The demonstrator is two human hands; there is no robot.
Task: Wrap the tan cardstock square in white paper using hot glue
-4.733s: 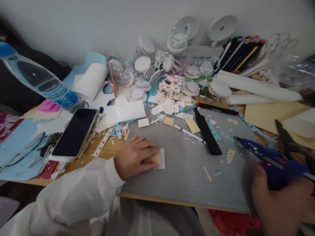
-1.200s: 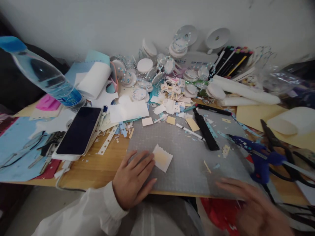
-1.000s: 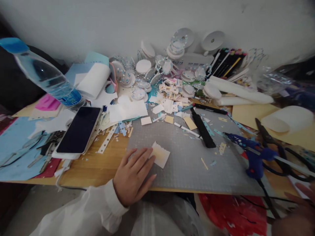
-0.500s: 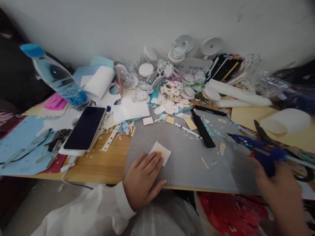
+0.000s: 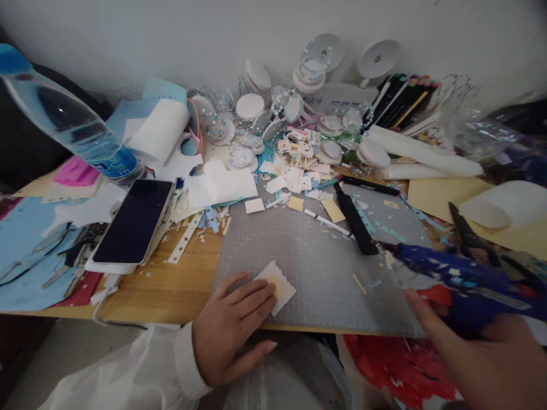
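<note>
My left hand (image 5: 239,322) lies flat at the front edge of the grey cutting mat (image 5: 316,307), fingers stretched out. Its fingertips rest on a small white paper square (image 5: 284,290) with wavy edges and a yellowish patch in the middle. On the right, my right hand (image 5: 478,359) is wrapped round a blue hot glue gun (image 5: 453,267) with a red trigger. The gun's nozzle points left, over the mat near a black pen-like tool (image 5: 354,219); whether it touches anything I cannot tell. Part of my right hand is blurred.
Small cut paper pieces (image 5: 299,176) and white discs with beaded strands (image 5: 250,106) crowd the back. To the left are a phone (image 5: 134,222), a water bottle (image 5: 81,131) and keys (image 5: 81,256). Scissors (image 5: 468,233) lie behind the glue gun; paper rolls (image 5: 427,151) stand farther back.
My right hand has brought the glue gun closer to the camera and slightly left across the mat. My left hand stays on the paper square; the whole view has shifted a little.
</note>
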